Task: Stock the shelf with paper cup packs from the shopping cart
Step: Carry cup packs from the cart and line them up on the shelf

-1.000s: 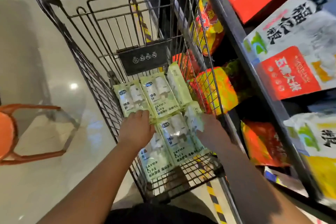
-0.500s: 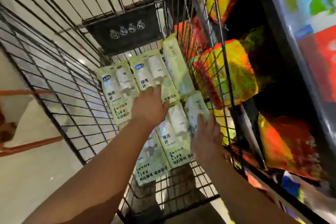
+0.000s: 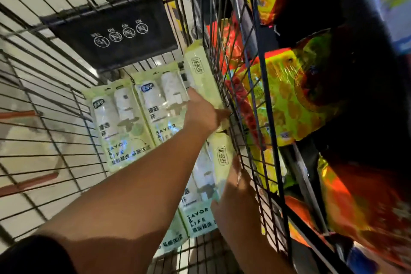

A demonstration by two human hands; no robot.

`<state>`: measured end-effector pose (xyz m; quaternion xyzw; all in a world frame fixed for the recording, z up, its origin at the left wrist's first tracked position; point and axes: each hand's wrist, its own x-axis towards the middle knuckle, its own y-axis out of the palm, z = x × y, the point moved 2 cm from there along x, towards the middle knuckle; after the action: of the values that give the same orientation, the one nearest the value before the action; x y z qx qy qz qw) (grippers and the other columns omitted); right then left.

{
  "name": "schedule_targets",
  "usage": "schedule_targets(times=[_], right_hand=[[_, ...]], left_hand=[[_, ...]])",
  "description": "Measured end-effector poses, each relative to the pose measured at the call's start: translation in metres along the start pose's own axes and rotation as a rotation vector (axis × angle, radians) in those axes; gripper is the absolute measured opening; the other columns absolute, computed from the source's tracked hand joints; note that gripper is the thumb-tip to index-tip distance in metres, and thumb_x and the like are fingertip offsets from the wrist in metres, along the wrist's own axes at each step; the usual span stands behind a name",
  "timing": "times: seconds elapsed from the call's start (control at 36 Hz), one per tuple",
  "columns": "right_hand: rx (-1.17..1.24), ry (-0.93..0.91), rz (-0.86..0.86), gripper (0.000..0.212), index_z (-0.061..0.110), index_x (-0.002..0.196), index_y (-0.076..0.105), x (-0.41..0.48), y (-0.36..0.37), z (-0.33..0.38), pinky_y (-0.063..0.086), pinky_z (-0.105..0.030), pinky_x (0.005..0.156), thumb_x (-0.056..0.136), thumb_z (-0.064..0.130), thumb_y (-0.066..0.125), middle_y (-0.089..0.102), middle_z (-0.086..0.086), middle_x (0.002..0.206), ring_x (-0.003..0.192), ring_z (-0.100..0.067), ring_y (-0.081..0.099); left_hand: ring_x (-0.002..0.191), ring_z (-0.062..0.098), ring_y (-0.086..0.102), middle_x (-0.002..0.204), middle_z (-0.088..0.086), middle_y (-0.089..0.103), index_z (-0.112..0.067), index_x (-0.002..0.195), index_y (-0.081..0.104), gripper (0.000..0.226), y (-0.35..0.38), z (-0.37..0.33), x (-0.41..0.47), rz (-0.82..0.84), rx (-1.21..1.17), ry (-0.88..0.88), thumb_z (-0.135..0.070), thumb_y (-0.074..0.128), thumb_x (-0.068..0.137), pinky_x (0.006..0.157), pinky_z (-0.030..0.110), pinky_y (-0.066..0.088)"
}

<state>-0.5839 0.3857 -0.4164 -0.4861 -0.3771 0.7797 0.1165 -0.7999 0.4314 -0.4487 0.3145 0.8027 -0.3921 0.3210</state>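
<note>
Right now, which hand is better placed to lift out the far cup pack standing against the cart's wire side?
Left. The left hand is on that far pack, thumb toward the cart's wire side. The right hand is at the nearer pack, lower down.

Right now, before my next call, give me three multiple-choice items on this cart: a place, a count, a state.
1. Where is the left hand? A on the shelf; B inside the cart, at the far pack; C on the floor.
2. How many round white icons on the black placard? A two; B six; C four.
3. How does that far pack stand? A on edge by the cart's right wall; B flat; C lifted clear.
B: the arm reaches in between the wire walls. C: four circles in a row. A: its narrow side faces up beside the mesh.
</note>
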Motion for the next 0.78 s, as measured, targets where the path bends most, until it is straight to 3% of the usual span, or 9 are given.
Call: schedule_targets(times=[0.06, 0.17, 0.31, 0.42, 0.5, 0.56, 0.67, 0.72, 0.78], right_hand=[[-0.026, -0.013, 0.002, 0.095, 0.029, 0.140, 0.008, 0.001, 0.004, -0.001, 0.059, -0.048, 0.075, 0.076, 0.027, 0.078, 0.043, -0.020, 0.144, 0.106, -0.035, 0.061], [-0.083, -0.021, 0.010, 0.119, 0.028, 0.156, -0.012, 0.004, 0.013, -0.004, 0.059, -0.047, 0.073, 0.075, 0.033, 0.076, 0.039, -0.017, 0.140, 0.110, -0.033, 0.058], [-0.132, -0.028, 0.000, 0.119, 0.025, 0.157, -0.008, 0.005, 0.015, -0.001, 0.060, -0.044, 0.072, 0.075, 0.033, 0.078, 0.040, -0.022, 0.144, 0.110, -0.034, 0.060], [-0.102, -0.052, -0.033, 0.118, 0.027, 0.158, -0.013, 0.005, 0.013, -0.001, 0.060, -0.041, 0.072, 0.080, 0.031, 0.075, 0.037, -0.023, 0.147, 0.107, -0.030, 0.061], [-0.073, -0.045, -0.029, 0.121, 0.033, 0.155, -0.024, 0.006, 0.013, 0.000, 0.060, -0.039, 0.072, 0.083, 0.027, 0.073, 0.033, -0.021, 0.152, 0.102, -0.025, 0.064], [-0.046, -0.047, -0.055, 0.123, 0.034, 0.155, -0.023, 0.004, 0.011, 0.001, 0.060, -0.037, 0.063, 0.081, 0.022, 0.074, 0.035, -0.019, 0.153, 0.088, -0.022, 0.067], [0.036, 0.037, 0.007, 0.116, 0.036, 0.157, -0.017, 0.004, 0.020, -0.009, 0.048, -0.022, 0.044, 0.081, 0.016, 0.068, 0.051, -0.016, 0.140, 0.060, -0.009, 0.057], [0.122, -0.010, 0.006, 0.108, 0.048, 0.155, -0.012, 0.002, 0.015, -0.010, 0.060, -0.036, 0.075, 0.083, 0.017, 0.063, 0.046, -0.011, 0.148, 0.096, -0.024, 0.067], [0.164, -0.082, 0.037, 0.101, 0.046, 0.156, -0.012, -0.001, 0.004, -0.008, 0.044, -0.054, 0.109, 0.088, 0.019, 0.057, 0.028, -0.009, 0.159, 0.138, -0.036, 0.042]], left_hand=[[0.095, 0.028, 0.055, 0.115, 0.009, 0.044, -0.010, 0.142, 0.016, 0.100, 0.007, -0.003, 0.004, -0.025, 0.008, 0.004, -0.035, 0.086, 0.076, 0.067, 0.033, 0.046], [0.098, 0.031, 0.060, 0.124, 0.016, 0.053, -0.016, 0.149, 0.007, 0.109, 0.014, -0.003, 0.014, -0.086, -0.035, -0.044, -0.038, 0.083, 0.074, 0.078, 0.040, 0.056], [0.093, 0.038, 0.066, 0.105, 0.018, 0.061, -0.013, 0.142, 0.019, 0.099, 0.004, 0.001, 0.021, -0.191, -0.113, -0.128, -0.041, 0.084, 0.073, 0.078, 0.049, 0.061], [0.086, 0.031, 0.066, 0.085, 0.007, 0.052, -0.004, 0.143, 0.019, 0.101, -0.007, 0.008, 0.022, -0.149, -0.162, -0.132, -0.039, 0.084, 0.076, 0.064, 0.041, 0.060], [0.075, 0.026, 0.061, 0.091, 0.009, 0.056, -0.002, 0.141, 0.024, 0.096, -0.020, 0.009, 0.009, -0.139, -0.208, -0.101, -0.040, 0.083, 0.075, 0.049, 0.028, 0.044], [0.082, 0.030, 0.064, 0.104, 0.013, 0.059, -0.006, 0.137, 0.029, 0.089, -0.030, 0.008, -0.005, -0.126, -0.213, -0.069, -0.040, 0.083, 0.074, 0.055, 0.033, 0.049], [0.105, 0.029, 0.060, 0.124, 0.006, 0.057, -0.011, 0.139, 0.034, 0.088, -0.054, 0.010, -0.034, -0.122, -0.292, 0.000, -0.034, 0.086, 0.073, 0.087, 0.044, 0.056], [0.098, 0.015, 0.056, 0.110, -0.006, 0.056, -0.011, 0.135, 0.034, 0.080, -0.070, 0.014, -0.051, -0.118, -0.326, 0.018, -0.029, 0.086, 0.076, 0.090, 0.033, 0.047], [0.098, 0.013, 0.056, 0.108, -0.012, 0.056, -0.012, 0.137, 0.033, 0.082, -0.088, 0.022, -0.067, -0.112, -0.351, 0.007, -0.029, 0.086, 0.077, 0.092, 0.034, 0.047]])
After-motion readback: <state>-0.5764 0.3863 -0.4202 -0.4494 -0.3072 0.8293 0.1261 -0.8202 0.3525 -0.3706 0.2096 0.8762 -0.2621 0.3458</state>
